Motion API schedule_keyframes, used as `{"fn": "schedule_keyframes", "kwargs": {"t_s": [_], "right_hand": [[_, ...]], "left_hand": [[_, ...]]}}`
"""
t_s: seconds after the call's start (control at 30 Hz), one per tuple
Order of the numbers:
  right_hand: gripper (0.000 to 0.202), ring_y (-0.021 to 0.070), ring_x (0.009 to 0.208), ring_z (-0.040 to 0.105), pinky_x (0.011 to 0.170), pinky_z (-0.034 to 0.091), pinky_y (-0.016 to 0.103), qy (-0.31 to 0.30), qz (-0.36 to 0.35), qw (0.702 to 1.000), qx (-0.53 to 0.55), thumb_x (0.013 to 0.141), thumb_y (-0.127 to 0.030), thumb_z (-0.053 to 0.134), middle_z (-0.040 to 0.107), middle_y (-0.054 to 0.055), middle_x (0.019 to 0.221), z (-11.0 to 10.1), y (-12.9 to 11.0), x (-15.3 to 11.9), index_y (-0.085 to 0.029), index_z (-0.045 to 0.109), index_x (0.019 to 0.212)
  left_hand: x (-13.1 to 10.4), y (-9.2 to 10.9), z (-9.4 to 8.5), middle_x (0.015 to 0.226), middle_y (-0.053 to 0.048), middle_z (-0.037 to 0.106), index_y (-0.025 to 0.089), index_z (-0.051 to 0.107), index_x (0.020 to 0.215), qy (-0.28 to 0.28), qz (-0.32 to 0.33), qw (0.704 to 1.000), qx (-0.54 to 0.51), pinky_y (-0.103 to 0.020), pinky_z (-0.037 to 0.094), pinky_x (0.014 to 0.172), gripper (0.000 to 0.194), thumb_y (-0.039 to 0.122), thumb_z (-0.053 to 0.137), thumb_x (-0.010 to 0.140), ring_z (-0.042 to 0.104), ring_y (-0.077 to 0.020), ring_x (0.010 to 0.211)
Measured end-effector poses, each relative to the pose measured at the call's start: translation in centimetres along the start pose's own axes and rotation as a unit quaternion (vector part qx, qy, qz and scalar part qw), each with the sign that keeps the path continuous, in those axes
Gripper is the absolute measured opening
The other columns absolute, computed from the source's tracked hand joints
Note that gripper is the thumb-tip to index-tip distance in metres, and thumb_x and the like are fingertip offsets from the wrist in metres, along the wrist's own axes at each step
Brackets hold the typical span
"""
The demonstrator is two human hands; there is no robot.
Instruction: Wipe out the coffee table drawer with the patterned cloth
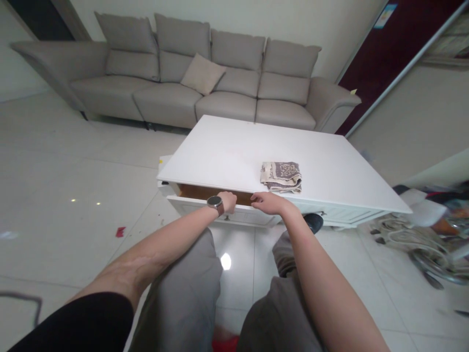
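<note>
A drawer (249,215) with a wooden-coloured inside is pulled partway out of the white coffee table (234,146). My left hand (228,200), a watch (215,202) on its wrist, is closed over the drawer's front edge, just above a small knob (227,217). My right hand (268,202) is beside it at the drawer's opening, its fingers loosely bent and apart, with nothing visible in them. A folded brown and cream patterned towel (281,176) lies on the tabletop near its front edge, just behind my right hand.
Behind the table stands a long grey sofa (227,98) with a beige cushion (203,74). Cables and assorted items (421,230) lie on the floor at right. A small red scrap (120,231) is on the tiles at left. My legs are close to the drawer.
</note>
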State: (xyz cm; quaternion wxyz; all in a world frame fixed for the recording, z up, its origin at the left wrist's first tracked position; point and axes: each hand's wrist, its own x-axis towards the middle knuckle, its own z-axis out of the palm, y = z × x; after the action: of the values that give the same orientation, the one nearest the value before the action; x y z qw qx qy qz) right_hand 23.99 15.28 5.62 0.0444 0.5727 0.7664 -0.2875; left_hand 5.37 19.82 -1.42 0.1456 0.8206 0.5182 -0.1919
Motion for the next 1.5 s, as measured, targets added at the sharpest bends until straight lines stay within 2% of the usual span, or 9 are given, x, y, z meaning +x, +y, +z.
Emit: {"fn": "schedule_keyframes", "kwargs": {"t_s": [0.33, 0.53, 0.7, 0.87, 0.97, 1.07, 1.17, 1.3, 1.5], "right_hand": [[0.04, 0.0228, 0.114, 0.072, 0.1, 0.052, 0.029, 0.013, -0.005, 1.0, -0.011, 0.099, -0.03, 0.058, 0.076, 0.011, 0.128, 0.6, 0.9, 0.5, -0.016, 0.071, 0.135], [0.038, 0.0238, 0.112, 0.073, 0.1, 0.053, 0.03, 0.015, -0.001, 1.0, -0.018, 0.098, -0.029, 0.059, 0.077, 0.011, 0.126, 0.6, 1.6, 0.8, -0.017, 0.073, 0.131], [0.038, 0.0239, 0.116, 0.072, 0.102, 0.052, 0.031, 0.008, -0.009, 1.0, -0.016, 0.098, -0.029, 0.059, 0.076, 0.01, 0.13, 0.3, 1.5, 0.7, -0.018, 0.072, 0.132], [0.038, 0.0243, 0.115, 0.071, 0.103, 0.053, 0.033, 0.007, -0.014, 1.0, -0.015, 0.098, -0.031, 0.059, 0.076, 0.011, 0.129, 0.3, 2.0, 0.7, -0.018, 0.072, 0.131], [0.037, 0.0243, 0.114, 0.072, 0.102, 0.053, 0.034, 0.008, -0.008, 1.0, -0.016, 0.098, -0.029, 0.059, 0.076, 0.012, 0.127, 0.5, 2.8, 0.9, -0.016, 0.072, 0.13], [0.036, 0.0241, 0.111, 0.073, 0.099, 0.054, 0.032, 0.005, 0.011, 1.0, -0.02, 0.097, -0.027, 0.059, 0.077, 0.012, 0.124, 0.8, 3.5, 1.1, -0.015, 0.073, 0.128], [0.035, 0.0243, 0.106, 0.073, 0.096, 0.054, 0.032, 0.01, 0.026, 0.999, -0.03, 0.096, -0.028, 0.061, 0.078, 0.013, 0.119, 0.7, 4.0, 1.5, -0.014, 0.074, 0.126], [0.032, 0.0244, 0.104, 0.072, 0.095, 0.052, 0.033, 0.062, 0.034, 0.997, -0.044, 0.096, -0.027, 0.059, 0.078, 0.011, 0.117, 0.2, 4.5, 2.2, -0.015, 0.074, 0.121], [0.035, 0.0304, 0.129, 0.056, 0.115, 0.04, 0.042, 0.208, 0.031, 0.969, -0.126, 0.095, -0.032, 0.057, 0.064, 0.017, 0.137, -0.2, 5.3, 4.1, -0.013, 0.074, 0.119]], "left_hand": [[-1.3, 0.4, 0.6, 0.096, -0.022, 0.081, 0.009, 0.081, 0.115, -0.048, 0.033, 0.998, 0.039, -0.036, 0.061, 0.09, 0.039, 0.025, 0.078, 0.079, 0.078, -0.0317, 0.098], [-3.2, 0.7, 0.7, 0.12, -0.026, 0.077, 0.009, 0.079, 0.121, -0.042, 0.047, 0.997, 0.044, -0.04, 0.061, 0.094, 0.039, 0.021, 0.071, 0.084, 0.074, -0.0353, 0.113], [-6.4, -0.4, 0.6, 0.124, -0.024, 0.076, 0.012, 0.08, 0.118, -0.046, 0.044, 0.997, 0.035, -0.041, 0.06, 0.093, 0.036, 0.031, 0.069, 0.09, 0.074, -0.0356, 0.113], [-9.4, -1.5, 1.3, 0.126, -0.019, 0.075, 0.015, 0.077, 0.118, 0.008, 0.019, 0.999, 0.038, -0.042, 0.056, 0.096, 0.032, 0.033, 0.066, 0.094, 0.069, -0.0336, 0.119], [-9.8, -1.8, 2.5, 0.133, -0.018, 0.071, 0.016, 0.072, 0.123, 0.038, 0.01, 0.999, 0.035, -0.044, 0.051, 0.102, 0.034, 0.033, 0.066, 0.094, 0.062, -0.0344, 0.128], [-9.5, -2.1, 3.8, 0.138, -0.018, 0.067, 0.016, 0.063, 0.134, 0.038, 0.019, 0.999, 0.004, -0.048, 0.048, 0.106, 0.045, 0.034, 0.068, 0.094, 0.06, -0.035, 0.13], [-9.4, -2.7, 4.6, 0.139, -0.017, 0.065, 0.017, 0.06, 0.135, 0.049, 0.043, 0.998, -0.005, -0.048, 0.046, 0.106, 0.045, 0.027, 0.068, 0.092, 0.058, -0.0342, 0.13], [-9.5, -2.9, 4.6, 0.14, -0.016, 0.063, 0.018, 0.059, 0.133, 0.038, 0.063, 0.997, -0.016, -0.048, 0.049, 0.101, 0.042, 0.021, 0.066, 0.091, 0.056, -0.0339, 0.131], [-10.0, -2.1, 5.3, 0.138, -0.015, 0.063, 0.018, 0.057, 0.134, 0.031, 0.062, 0.998, -0.009, -0.049, 0.049, 0.1, 0.045, 0.015, 0.067, 0.089, 0.056, -0.0329, 0.129]]}}
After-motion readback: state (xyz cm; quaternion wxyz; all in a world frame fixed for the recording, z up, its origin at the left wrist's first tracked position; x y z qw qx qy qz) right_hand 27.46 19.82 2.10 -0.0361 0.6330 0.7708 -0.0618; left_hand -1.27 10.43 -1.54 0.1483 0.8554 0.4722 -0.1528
